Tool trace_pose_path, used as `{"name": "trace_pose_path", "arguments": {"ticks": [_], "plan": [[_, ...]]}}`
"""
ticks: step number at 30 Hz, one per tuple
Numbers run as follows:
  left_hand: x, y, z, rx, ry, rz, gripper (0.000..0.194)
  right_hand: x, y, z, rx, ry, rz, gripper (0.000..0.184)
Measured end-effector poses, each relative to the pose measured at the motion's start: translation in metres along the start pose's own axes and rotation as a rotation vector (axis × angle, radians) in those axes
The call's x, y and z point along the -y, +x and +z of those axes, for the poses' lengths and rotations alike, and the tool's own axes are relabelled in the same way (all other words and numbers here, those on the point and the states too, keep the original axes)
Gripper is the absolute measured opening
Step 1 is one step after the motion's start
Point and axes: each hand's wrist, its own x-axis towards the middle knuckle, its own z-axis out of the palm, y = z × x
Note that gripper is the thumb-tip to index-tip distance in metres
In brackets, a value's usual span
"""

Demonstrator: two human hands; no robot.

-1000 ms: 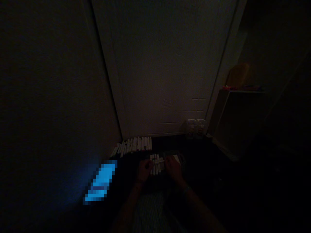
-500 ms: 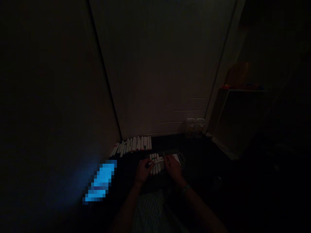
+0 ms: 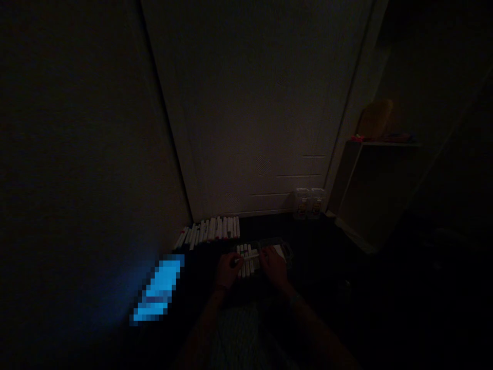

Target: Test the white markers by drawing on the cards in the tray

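In the dim head view, a slim white marker lies crosswise between my two hands. My left hand is closed on its left end, and my right hand is closed at the right end. Below it sits an open plastic case with several white markers standing side by side in its left half. Something white and flat shows in the case's right half, partly covered by my right hand. Finer details are lost in the dark.
A row of several white markers lies at the back left by the wall. Two clear plastic cases stand at the back right. A bright blue pixelated screen is at the left. To the right stands a low cabinet.
Both hands and the marker between them stay nearly in place. The picture shows slightly different brightness, with the lower part darker.
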Motion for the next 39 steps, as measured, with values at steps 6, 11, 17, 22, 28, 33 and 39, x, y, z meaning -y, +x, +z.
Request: {"name": "trace_pose_path", "arguments": {"ticks": [6,11,17,22,28,33,39], "plan": [[0.0019,0.0004,0.0007,0.004,0.004,0.014,0.021,-0.0005,-0.0004,0.0005,0.013,0.004,-0.008,0.028],[0.0027,-0.0003,0.0012,0.007,0.005,0.018,0.022,0.0002,0.0005,-0.0001,0.044,0.007,0.006,0.027],[0.0009,-0.0003,0.0011,0.006,-0.007,-0.007,0.024,0.0008,-0.0005,-0.0028,0.043,0.012,-0.012,0.029],[0.0008,-0.0001,-0.0003,0.016,-0.046,-0.032,0.022,-0.0002,-0.0001,-0.0021,0.032,0.005,-0.002,0.029],[-0.0035,-0.0015,-0.0029,0.035,-0.042,-0.015,0.021,-0.0007,-0.0001,-0.0006,0.037,-0.007,0.007,0.029],[-0.0058,-0.0022,-0.0042,0.036,-0.036,-0.016,0.022,-0.0012,0.0001,0.0017,0.036,-0.006,0.002,0.029],[-0.0027,-0.0011,-0.0012,0.014,-0.026,-0.033,0.029,0.0003,0.0,-0.0012,0.04,0.012,0.01,0.029]]}}
